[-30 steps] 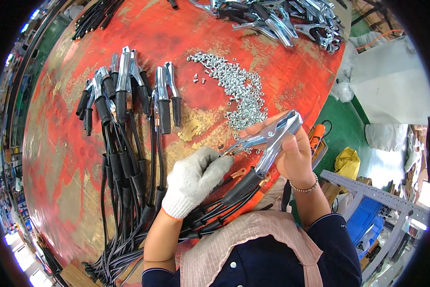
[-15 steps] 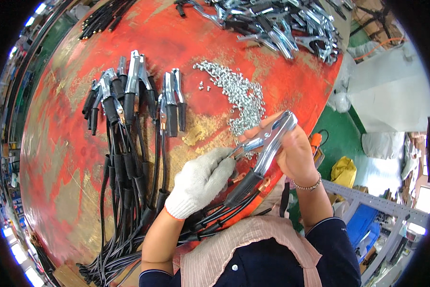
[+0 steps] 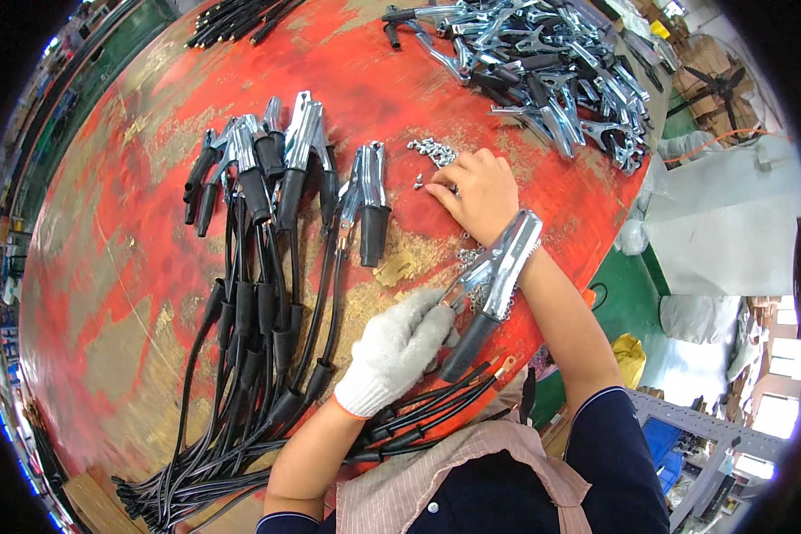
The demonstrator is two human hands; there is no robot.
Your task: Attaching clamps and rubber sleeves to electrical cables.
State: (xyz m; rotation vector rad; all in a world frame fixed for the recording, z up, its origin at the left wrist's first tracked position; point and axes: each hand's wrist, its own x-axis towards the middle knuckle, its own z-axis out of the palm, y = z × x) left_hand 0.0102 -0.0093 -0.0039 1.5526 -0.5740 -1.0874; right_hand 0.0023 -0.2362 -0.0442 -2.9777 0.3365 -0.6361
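My left hand [image 3: 393, 354], in a white knit glove, grips a silver battery clamp [image 3: 507, 265] by one handle. The clamp points away to the right, and its other handle wears a black sleeve. A copper cable lug shows at the gloved fingertips. My bare right hand [image 3: 484, 196] is down at the pile of small silver screws [image 3: 432, 149], thumb and forefinger drawn together. Whatever lies between these fingertips is too small to make out. The right hand and forearm cover much of the pile.
Clamps fitted to black cables [image 3: 280, 169] lie to the left on the red, worn table [image 3: 106, 267]. Loose clamps [image 3: 552, 71] are heaped at the far right. More cables with copper lugs [image 3: 505, 365] rest near my apron. Black cable ends [image 3: 240, 20] lie at the far left.
My right hand has left the clamp and moved forward and left to the screws. My left hand keeps holding the clamp. The whole view has shifted slightly.
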